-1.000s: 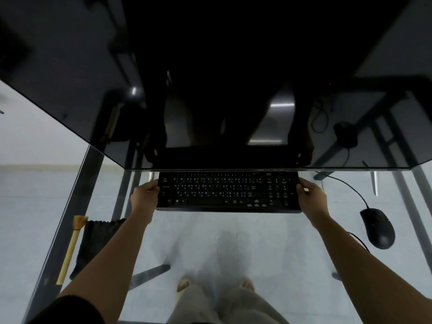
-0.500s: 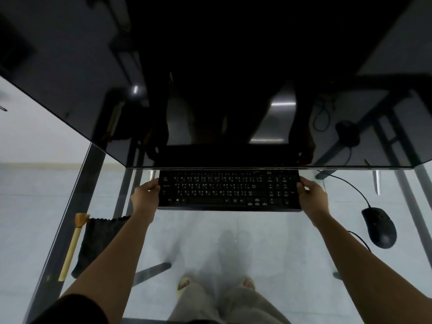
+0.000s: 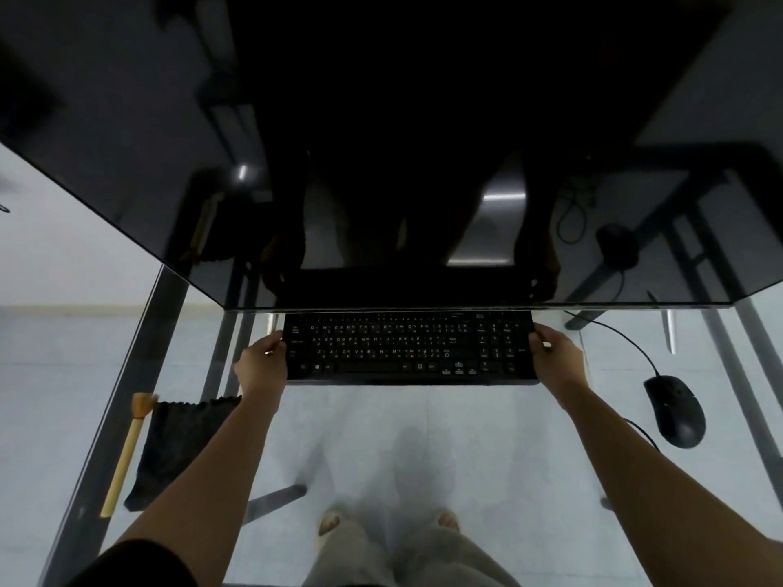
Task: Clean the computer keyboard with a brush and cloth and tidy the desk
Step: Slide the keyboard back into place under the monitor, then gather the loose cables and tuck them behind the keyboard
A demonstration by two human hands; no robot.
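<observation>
The fingers of the left hand and right hand are closed on the ends of the flat black plastic keyboard, held just under the dark monitor; the wooden-handled brush and dark cloth lie untouched at left on the glass desk; cleaning seems not yet begun; no dust can be made out on the keys.

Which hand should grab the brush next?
Probably the left hand. The brush lies beside the cloth on that side; the right hand is across the keyboard.
</observation>
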